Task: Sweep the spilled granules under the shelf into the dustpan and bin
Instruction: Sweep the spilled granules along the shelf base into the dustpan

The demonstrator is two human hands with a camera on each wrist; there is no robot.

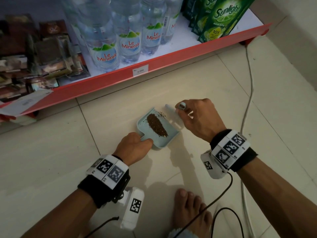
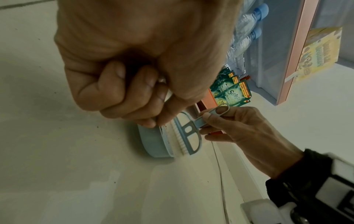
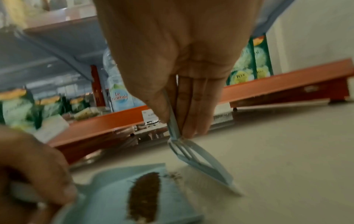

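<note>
your left hand (image 1: 135, 145) is curled round the dustpan (image 1: 155, 131) handle, and your right hand (image 1: 197, 119) pinches the brush (image 1: 173, 114) handle between thumb and fingers. the dustpan sits flat on the floor (image 1: 51, 160), a little out from the shelf's (image 1: 120, 78) front edge, its open lip facing the brush on your right. the granules (image 1: 157, 125) lie in a long brown ridge running along that lip, and a few specks are scattered at the lip itself. lift or tilt the pan toward its mouth and the ridge will likely slide back out; a hard flick could scatter the specks under the shelf.
</note>
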